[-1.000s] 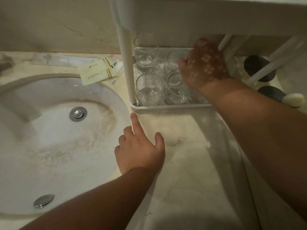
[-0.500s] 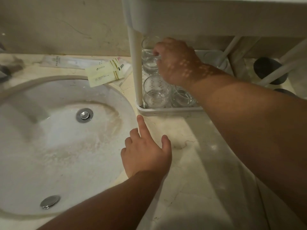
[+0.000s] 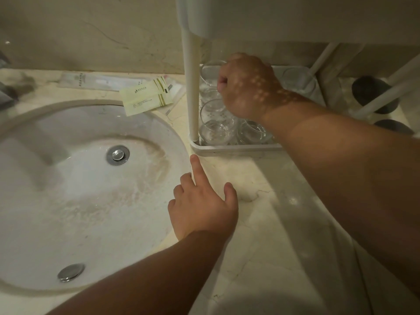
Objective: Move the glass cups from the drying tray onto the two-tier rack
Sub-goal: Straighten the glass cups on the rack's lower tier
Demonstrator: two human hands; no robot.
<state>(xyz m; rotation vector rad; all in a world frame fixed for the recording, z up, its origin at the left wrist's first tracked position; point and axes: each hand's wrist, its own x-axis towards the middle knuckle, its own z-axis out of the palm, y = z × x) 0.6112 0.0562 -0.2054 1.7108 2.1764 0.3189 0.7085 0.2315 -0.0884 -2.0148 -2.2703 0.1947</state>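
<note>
Glass cups (image 3: 217, 123) stood upright on the lower tier (image 3: 236, 148) of the white two-tier rack, crowded close together at its left end; one sat at the front-left corner just beside the white post (image 3: 192, 92), another (image 3: 252, 133) to its right, and a third (image 3: 210, 79) behind the first; my right hand (image 3: 247, 87) reached in under the upper tier (image 3: 295, 17), fingers curled round the rim of that rear cup, speckled with dots of light; my forearm hid part of the tier behind it; farther right on the same tier a faint round glass shape (image 3: 297, 79) showed, too dim for me to make out well. My left hand (image 3: 204, 205) lay on the marble counter (image 3: 272, 223) beside the basin, holding nothing, forefinger stretched toward the rack's front corner without quite touching it, thumb spread, the other fingers bent loosely; the white sink (image 3: 68, 178) lay to its left with its metal drain (image 3: 117, 154); pale yellow sachets (image 3: 147, 96) lay on the counter behind the basin, near the post; two dark round objects (image 3: 375, 94) sat beyond the rack on the right.
</note>
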